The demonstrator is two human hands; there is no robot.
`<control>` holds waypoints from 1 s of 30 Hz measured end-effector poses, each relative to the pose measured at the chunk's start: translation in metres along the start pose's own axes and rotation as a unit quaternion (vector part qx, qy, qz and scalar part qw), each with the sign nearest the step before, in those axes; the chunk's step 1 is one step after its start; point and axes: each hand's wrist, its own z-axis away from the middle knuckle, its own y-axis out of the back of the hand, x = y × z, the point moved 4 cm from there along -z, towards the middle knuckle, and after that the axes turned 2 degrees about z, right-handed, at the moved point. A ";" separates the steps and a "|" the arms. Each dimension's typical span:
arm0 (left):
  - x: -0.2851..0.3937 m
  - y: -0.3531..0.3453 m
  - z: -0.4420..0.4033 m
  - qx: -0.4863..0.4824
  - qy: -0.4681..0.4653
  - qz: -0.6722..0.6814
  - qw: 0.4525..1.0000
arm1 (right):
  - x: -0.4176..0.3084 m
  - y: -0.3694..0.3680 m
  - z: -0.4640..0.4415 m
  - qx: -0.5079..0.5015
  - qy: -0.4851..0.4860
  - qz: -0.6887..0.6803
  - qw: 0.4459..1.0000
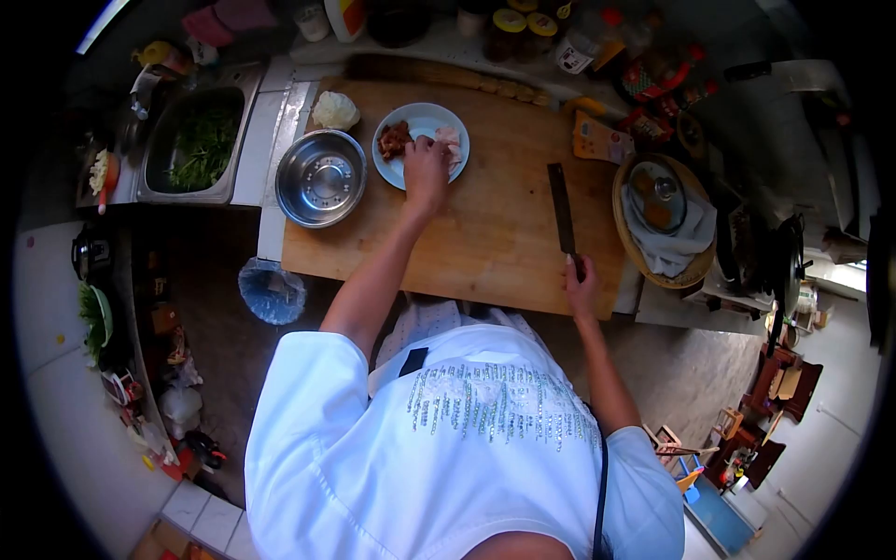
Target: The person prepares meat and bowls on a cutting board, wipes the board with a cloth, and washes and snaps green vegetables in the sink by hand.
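My left hand reaches over a white plate, its fingers bent together beside pale pink meat slices. What lies between those fingertips is hidden. Dark reddish-brown meat pieces sit on the plate's left side. My right hand is closed around the handle of a cleaver. The dark blade points away from me, over the right part of a wooden cutting board.
A steel bowl and a pale cabbage-like vegetable stand left of the plate. Greens lie in the sink. A basket with a cloth and glass lid is at the right. Bottles line the back.
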 end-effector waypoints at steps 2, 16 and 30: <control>-0.007 -0.007 0.001 -0.021 -0.008 -0.005 1.000 | 0.002 0.005 -0.004 -0.001 0.007 -0.002 1.000; 0.000 0.008 0.028 -0.119 -0.066 0.005 0.991 | 0.018 0.029 0.010 0.015 0.189 0.303 0.934; 0.011 0.018 0.010 -0.044 -0.032 0.062 0.997 | -0.128 0.055 -0.089 0.163 0.287 0.248 0.911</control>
